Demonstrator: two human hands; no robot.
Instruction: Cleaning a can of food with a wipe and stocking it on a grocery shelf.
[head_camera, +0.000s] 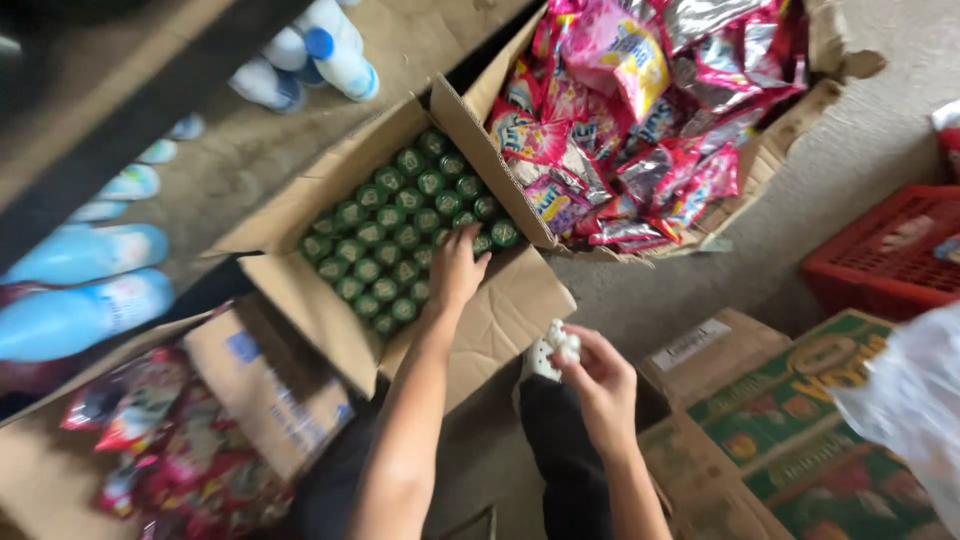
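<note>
My left hand (456, 272) reaches into an open cardboard box (300, 290) packed with several green-capped bottles (395, 225). Its fingers lie on the caps at the box's near right corner, and I cannot see whether they grip one. My right hand (603, 383) is lower, near my dark trouser leg (560, 460), with its fingers pinched on a small white object (566, 343). That object sits right by my white clog (540, 362), and I cannot tell whether it is part of the shoe.
A carton of pink and silver snack packets (640, 120) stands at the back right. A red crate (885, 250) and printed green cartons (800, 430) are on the right. Blue-capped white bottles (330, 50), pale blue bottles (80, 300) and another sachet box (170, 440) lie on the left.
</note>
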